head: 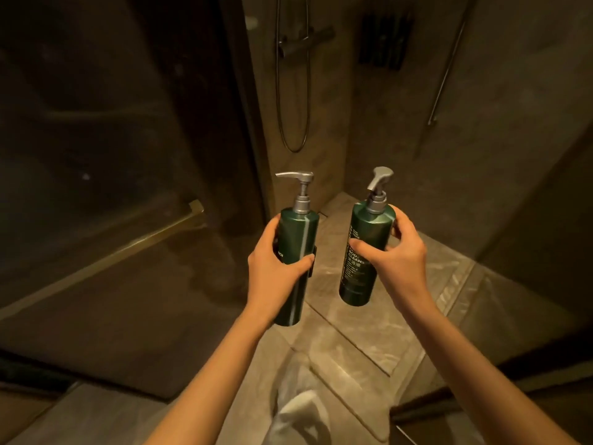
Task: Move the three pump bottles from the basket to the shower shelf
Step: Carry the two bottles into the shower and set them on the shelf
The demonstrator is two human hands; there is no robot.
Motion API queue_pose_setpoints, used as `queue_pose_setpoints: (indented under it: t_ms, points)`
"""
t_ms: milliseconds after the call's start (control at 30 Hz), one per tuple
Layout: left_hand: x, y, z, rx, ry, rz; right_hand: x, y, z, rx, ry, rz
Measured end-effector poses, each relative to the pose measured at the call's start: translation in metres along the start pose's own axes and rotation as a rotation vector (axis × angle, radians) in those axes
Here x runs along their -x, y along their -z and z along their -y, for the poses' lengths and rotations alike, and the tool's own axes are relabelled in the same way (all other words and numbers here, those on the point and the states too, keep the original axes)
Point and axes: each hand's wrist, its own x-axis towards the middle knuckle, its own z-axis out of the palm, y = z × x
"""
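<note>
Two dark green pump bottles with silver pumps are held upright in front of me, above the shower floor. My left hand (pixel 276 261) grips the left bottle (pixel 296 239) around its middle, pump spout pointing left. My right hand (pixel 396 255) grips the right bottle (pixel 365 239), which has white lettering and tilts slightly. A dark wall-mounted shelf (pixel 385 43) hangs high on the shower wall, blurred and well beyond both bottles. No basket and no third bottle are in view.
A shower mixer with a looping hose (pixel 295 91) hangs on the corner wall. A glass door with a brass bottom rail (pixel 128 248) stands at left. A metal bar (pixel 446 69) runs down the right wall. Something white (pixel 301 409) lies below my arms.
</note>
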Motion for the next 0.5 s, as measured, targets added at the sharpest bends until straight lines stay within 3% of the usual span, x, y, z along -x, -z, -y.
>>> queue_pose_setpoints:
  t_ms: [233,500]
  points:
    - [-0.177,-0.040,-0.012,0.071,-0.078,0.057,-0.155,-0.039,0.014,0.074,0.098,-0.194]
    - [-0.338,-0.077,-0.031,0.132,-0.170,0.061,-0.301,-0.054,0.007,0.054,0.090,-0.234]
